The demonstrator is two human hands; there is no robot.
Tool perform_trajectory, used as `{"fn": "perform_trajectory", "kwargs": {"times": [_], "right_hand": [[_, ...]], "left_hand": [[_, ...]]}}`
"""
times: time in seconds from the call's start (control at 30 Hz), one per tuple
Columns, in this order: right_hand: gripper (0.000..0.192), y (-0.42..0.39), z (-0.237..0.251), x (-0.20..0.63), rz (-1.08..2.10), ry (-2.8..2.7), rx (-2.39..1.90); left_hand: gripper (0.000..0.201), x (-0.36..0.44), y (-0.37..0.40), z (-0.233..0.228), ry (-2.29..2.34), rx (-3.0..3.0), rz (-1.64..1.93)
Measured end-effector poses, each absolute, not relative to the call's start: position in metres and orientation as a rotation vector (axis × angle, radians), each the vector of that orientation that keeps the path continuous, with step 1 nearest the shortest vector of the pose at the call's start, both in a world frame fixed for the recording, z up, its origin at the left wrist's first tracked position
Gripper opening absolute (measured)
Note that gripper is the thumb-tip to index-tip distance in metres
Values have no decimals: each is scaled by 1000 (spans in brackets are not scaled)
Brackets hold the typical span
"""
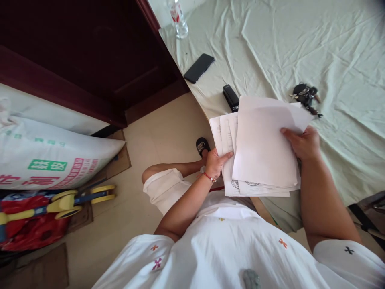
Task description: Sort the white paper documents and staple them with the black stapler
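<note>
both hands are on a stack of papers [264, 152] held just off the near edge of the table [331, 48], over the person's lap. the left hand [215, 162] pinches the left edge of the stack, thumb on top and fingers tucked under, so it's closed on the sheets. the right hand [303, 142] grips the right side near the top, thumb on the front sheet and fingers curled behind.

handling-wise this looks like plain office paper: light, floppy, and slick sheet against sheet. the stack isn't squared up at all, a few printed pages fan out on the left and the blank top sheet sits skewed over them. i'd guess a loose grip lets single sheets slide out, and a hard one creases them. best hold seems to be the two opposite edges with thumbs flat on top, which is pretty much what's going on here. the lower corners hang free and could droop.

on the wrinkled pale cloth behind the stack sit a stapler [231, 97], a phone [199, 68], a bunch of keys [306, 96] and a water bottle [178, 18], all well apart from the hands.
</note>
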State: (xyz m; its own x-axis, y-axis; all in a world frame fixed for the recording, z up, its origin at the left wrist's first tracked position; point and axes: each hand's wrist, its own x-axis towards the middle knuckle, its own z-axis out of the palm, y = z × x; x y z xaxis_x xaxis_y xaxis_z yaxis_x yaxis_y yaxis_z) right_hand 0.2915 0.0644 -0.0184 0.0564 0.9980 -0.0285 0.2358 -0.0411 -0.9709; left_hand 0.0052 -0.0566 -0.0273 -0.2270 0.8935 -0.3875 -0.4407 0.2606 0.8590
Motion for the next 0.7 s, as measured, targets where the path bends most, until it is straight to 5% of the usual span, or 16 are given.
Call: {"fn": "perform_trajectory", "kwargs": {"times": [0.33, 0.5, 0.7], "right_hand": [[56, 63, -3, 282, 1248, -1211, -1314], [40, 58, 3, 282, 1313, -1148, -1434], [58, 64, -2, 284, 1180, -794, -1292]], "left_hand": [[64, 7, -57, -28, 1274, 492, 1352], [59, 8, -58, -26, 1274, 474, 1352], [49, 10, -57, -26, 1182, 377, 1441]]}}
